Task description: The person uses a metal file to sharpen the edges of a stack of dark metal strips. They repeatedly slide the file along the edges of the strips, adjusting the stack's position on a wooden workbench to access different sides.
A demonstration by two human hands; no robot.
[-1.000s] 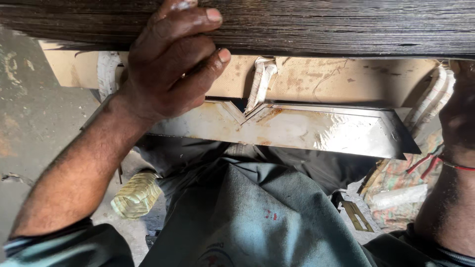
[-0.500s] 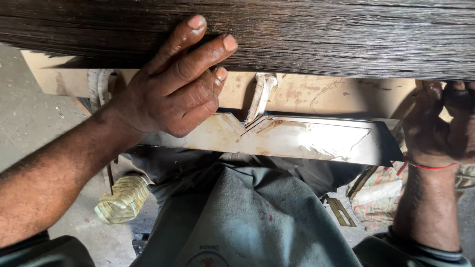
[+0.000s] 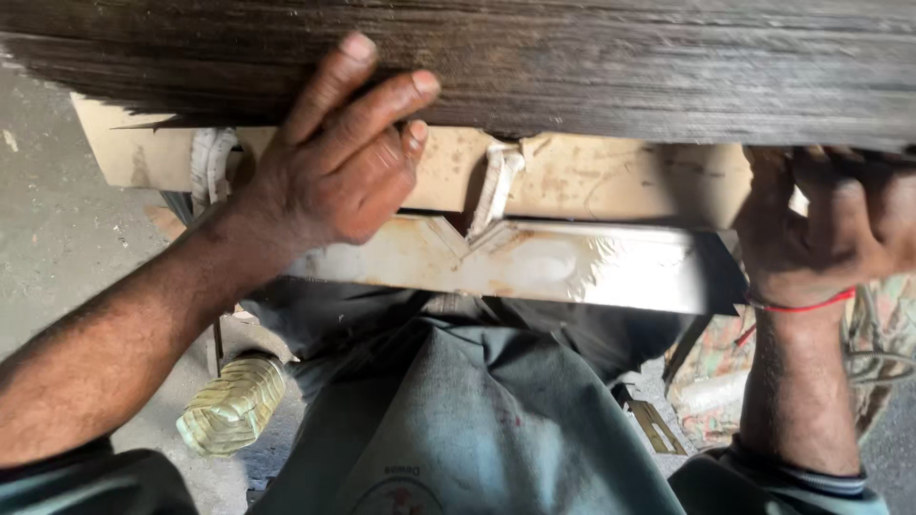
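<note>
The dark bundle of thin strands (image 3: pixel 592 67) lies lengthwise across the top of a pale wooden bench (image 3: pixel 592 176), overhanging its near edge. The left hand (image 3: pixel 334 176) presses flat on the bundle's near side, fingers spread and straight. The right hand (image 3: pixel 825 229), a red thread at its wrist, curls under the bundle near the bench's right end, fingers closed around the strands. A worn metal angle bar (image 3: pixel 534 262) runs along the bench's near edge.
</note>
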